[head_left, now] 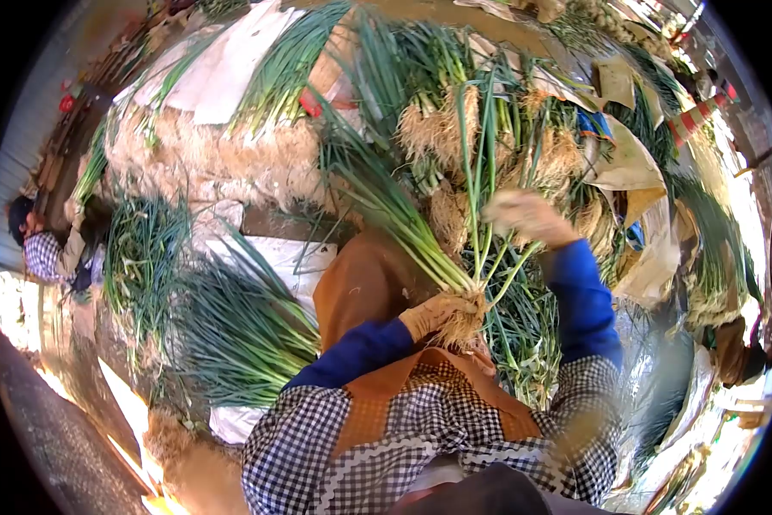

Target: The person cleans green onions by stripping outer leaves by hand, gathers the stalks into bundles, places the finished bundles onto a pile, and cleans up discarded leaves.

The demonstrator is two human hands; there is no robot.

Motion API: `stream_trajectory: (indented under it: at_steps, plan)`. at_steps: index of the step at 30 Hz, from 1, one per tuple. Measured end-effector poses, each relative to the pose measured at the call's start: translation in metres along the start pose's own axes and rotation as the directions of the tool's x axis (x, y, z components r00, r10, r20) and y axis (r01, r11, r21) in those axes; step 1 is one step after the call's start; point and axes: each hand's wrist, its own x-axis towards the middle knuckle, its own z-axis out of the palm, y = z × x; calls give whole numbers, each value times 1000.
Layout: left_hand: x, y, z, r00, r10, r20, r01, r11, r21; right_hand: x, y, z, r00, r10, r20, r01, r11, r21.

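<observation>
Five fingers of my left hand (pixel 442 316), or as many as I can make out, are closed round the root end of a bunch of green onions (pixel 416 245). The bunch is over my lap, roots toward me, most leaves slanting away to the left; a few looser stalks stand apart on the right. My right hand (pixel 532 216) is blurred beside those, and I cannot tell whether its fingers are open or closed.

I'd say the grip belongs low, just above the roots (pixel 463 330), firm enough to keep the stems together but not crush them. The loose stalks are best handled singly, near the base, drawn along their length so the leaves don't snap.
</observation>
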Motion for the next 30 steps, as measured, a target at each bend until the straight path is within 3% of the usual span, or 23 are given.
stream_trajectory:
  at_steps: [1,2,3,5,7,8,9,11,12,13,14,15,16,17,18,19,20,21,23,25,27,29,30]
  plan:
    - [2,-6,-9,1000,6,-25,-5,999,44,35,35,17,919,-373,126,389,806,-447]
    - [4,-7,-14,999,13,-43,-9,996,94,70,70,34,689,-686,232,560,302,-771]
    - [3,-4,-8,999,22,-46,-17,995,98,87,46,54,597,-721,352,515,8,-857]
    - [-5,5,9,994,42,-96,-33,995,97,127,69,80,858,-494,137,426,538,-728]
    - [-8,8,5,995,54,-89,-41,988,147,161,95,97,876,-391,282,455,477,-752]
    - [-8,9,3,996,52,-74,-36,980,196,176,78,97,931,-110,348,357,469,-808]
    - [-9,10,1,997,47,-57,-31,969,243,183,73,88,654,-449,609,680,-4,-733]
    - [-10,7,-1,993,116,-38,-104,967,232,183,45,69,857,-398,327,421,176,-890]
    - [-11,4,-3,984,180,-19,-171,962,215,171,28,48,924,-381,15,330,779,-533]
    - [-11,2,-4,971,240,1,-236,952,196,159,24,22,966,-152,-208,181,975,130]
    - [-6,1,-9,972,233,4,-230,954,194,130,12,1,872,-273,-406,366,915,169]
    - [2,1,-17,996,87,24,-89,990,113,101,-1,-20,723,-377,-579,541,831,134]
    - [8,0,-20,997,-60,57,58,998,36,55,-17,-37,697,-341,-631,512,852,105]
    - [8,-1,-19,996,-68,64,65,997,38,19,-8,-61,652,-297,-698,467,882,61]
    - [6,-2,-19,999,-55,-1,55,997,59,-16,-7,-61,540,-245,-805,654,725,217]
    - [5,-2,-17,997,-38,-67,43,996,79,-44,32,-78,467,-333,-819,655,753,68]
    - [4,-1,-13,995,-86,-57,87,996,17,-72,58,-81,433,-280,-857,597,801,40]
    - [-1,3,-7,994,-91,-56,92,996,19,-93,80,-73,458,-184,-870,474,878,64]
    - [-6,12,6,999,14,-36,-7,982,186,-120,138,-53,643,65,-763,-19,997,68]
    - [21,-21,-27,961,186,206,-170,981,-95,-140,190,-22,825,336,-454,-432,893,-123]
    - [-4,15,23,969,168,181,-141,978,-154,-152,191,8,856,493,-152,-490,869,62]
    - [-42,67,95,988,141,59,-127,971,-201,-138,183,18,882,465,-73,-452,881,142]
    - [-61,104,131,951,258,173,-251,966,-62,-110,212,11,957,282,-67,-289,903,-318]
